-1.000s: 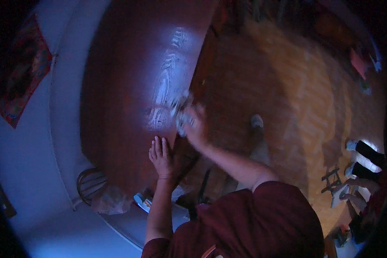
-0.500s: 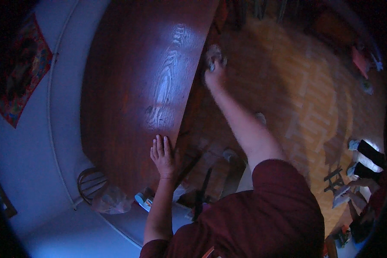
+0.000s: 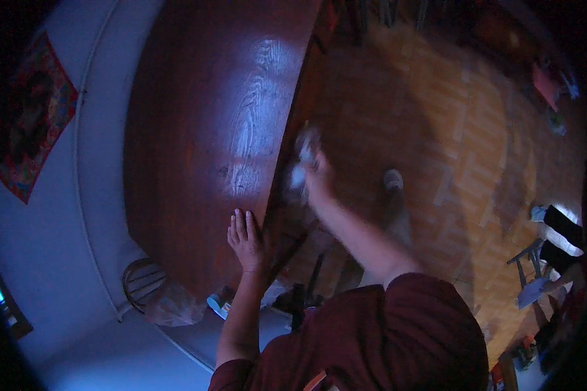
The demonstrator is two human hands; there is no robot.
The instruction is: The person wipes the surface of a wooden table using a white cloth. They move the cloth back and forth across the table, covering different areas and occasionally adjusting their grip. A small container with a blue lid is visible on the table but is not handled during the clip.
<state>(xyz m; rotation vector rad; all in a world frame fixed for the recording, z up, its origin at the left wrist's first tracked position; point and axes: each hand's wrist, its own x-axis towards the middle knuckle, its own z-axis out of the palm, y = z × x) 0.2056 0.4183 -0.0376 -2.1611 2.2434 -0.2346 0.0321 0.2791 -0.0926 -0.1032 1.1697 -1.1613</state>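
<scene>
Two hands, two totally different holds. Left hand (image 3: 246, 244) was palm-down near the close end of the brown tabletop (image 3: 176, 163), right by the long edge, fingers stretched out and only slightly apart, nothing in it. Pretty sure that was for support, since the other arm was reaching out past the side, and a flat palm props you up better than fingertips would. Right hand (image 3: 319, 176) was just beyond that same edge, on the floor side, closed around a crumpled pale cloth (image 3: 299, 176). Having it bunched probably made it easier to hang onto than a loose sheet flapping about. It was all smeared with blur though, so I couldn't tell how tight the fingers were, or whether the cloth actually touched the side of the table. One light shoe (image 3: 392, 179) was out on the patterned wood floor (image 3: 456, 124), well apart from the table, likely a wider stance for balance. Past the table's near end there was a chair (image 3: 132, 285) with a curved back and a clear plastic bag (image 3: 176, 305) overlapping it, though I couldn't tell what held the bag up, both well away from my reaching arm.
</scene>
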